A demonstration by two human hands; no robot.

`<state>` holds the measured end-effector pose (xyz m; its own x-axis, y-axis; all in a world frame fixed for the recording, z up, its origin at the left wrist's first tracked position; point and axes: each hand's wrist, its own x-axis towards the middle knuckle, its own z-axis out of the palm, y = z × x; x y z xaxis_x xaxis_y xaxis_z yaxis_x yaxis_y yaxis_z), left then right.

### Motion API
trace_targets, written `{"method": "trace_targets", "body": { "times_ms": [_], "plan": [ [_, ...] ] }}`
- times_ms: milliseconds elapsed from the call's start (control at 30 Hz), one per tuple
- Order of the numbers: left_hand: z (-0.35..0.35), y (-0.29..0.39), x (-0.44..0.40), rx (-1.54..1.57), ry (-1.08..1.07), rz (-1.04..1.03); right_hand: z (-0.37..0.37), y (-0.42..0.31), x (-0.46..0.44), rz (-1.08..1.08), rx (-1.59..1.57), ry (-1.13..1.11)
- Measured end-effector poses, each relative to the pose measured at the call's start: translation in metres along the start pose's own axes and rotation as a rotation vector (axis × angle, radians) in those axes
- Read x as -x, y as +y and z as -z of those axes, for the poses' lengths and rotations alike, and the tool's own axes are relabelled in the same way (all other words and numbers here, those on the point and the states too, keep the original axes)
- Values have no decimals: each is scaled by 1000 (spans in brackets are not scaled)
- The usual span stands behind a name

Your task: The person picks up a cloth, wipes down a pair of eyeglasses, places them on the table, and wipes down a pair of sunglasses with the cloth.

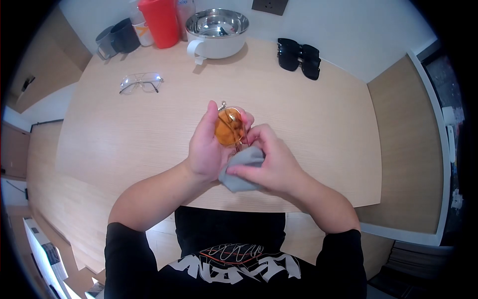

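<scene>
Amber-lensed glasses with a thin metal frame lie in my left hand, its thumb along one side and its fingers curled behind them. My right hand pinches a grey cloth between thumb and fingers, close below the lenses. Its fingertips are at the right edge of the frame. The cloth hides the lower end of the glasses and part of my left palm. Both hands are above the front half of the wooden table.
Clear-lensed glasses rest at the back left. Black sunglasses, seemingly stacked, lie at the back right. Along the wall stand a white-handled steel bowl, a red container, and dark mugs. A wooden panel borders the right side.
</scene>
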<state>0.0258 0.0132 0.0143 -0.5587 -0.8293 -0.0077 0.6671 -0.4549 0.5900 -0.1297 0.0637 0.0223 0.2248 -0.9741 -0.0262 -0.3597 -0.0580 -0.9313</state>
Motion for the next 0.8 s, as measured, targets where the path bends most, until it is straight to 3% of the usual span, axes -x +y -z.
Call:
{"method": "trace_targets", "body": {
  "times_ms": [233,333,467,533,633,733,800],
  "plan": [
    [0,-2,1,10,32,22,0,-3,2,-50,19,-78],
    [2,-4,0,42,32,24,6,1,1,-77,103,4],
    [1,-4,1,18,48,18,5,1,2,-127,-13,41],
    [3,-3,0,-2,55,0,3,-4,5,-56,121,-17],
    [3,-2,-2,41,57,-2,6,-11,4,-119,162,-27],
    [-4,0,0,77,76,2,13,-7,0,-195,4,113],
    [-9,1,0,52,75,-18,11,3,-1,-133,-10,53]
  ]
}}
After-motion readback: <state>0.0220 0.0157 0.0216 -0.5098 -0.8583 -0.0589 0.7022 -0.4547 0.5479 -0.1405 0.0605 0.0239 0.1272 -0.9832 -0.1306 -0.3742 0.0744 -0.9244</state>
